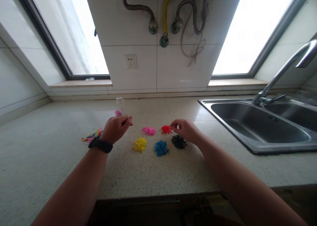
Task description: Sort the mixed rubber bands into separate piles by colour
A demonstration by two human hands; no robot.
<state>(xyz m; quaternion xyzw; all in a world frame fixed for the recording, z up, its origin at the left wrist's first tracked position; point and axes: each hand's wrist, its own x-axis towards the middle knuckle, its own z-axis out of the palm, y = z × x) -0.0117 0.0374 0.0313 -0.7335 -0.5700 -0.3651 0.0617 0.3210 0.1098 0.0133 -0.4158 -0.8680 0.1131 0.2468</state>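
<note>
My left hand (116,128), with a dark band on its wrist, is closed above the counter, thumb and fingers pressed together; anything inside is hidden. A mixed-colour heap of small bands (92,135) lies left of it, partly behind the wrist. My right hand (184,128) is pinched at the edge of a pile of small red rubber bands (166,129); what its fingertips hold is too small to tell. Just below it lies a black pile (179,142). Pink (149,131), yellow (140,144) and blue (161,148) piles of like bands lie between my hands.
Behind my left hand is a clear bottle (120,103) with something pink (118,113) at its lower end. A steel double sink (257,123) with a tap (282,69) is set into the counter (138,176) at right. A tiled wall with hoses and a socket (131,61) rises behind.
</note>
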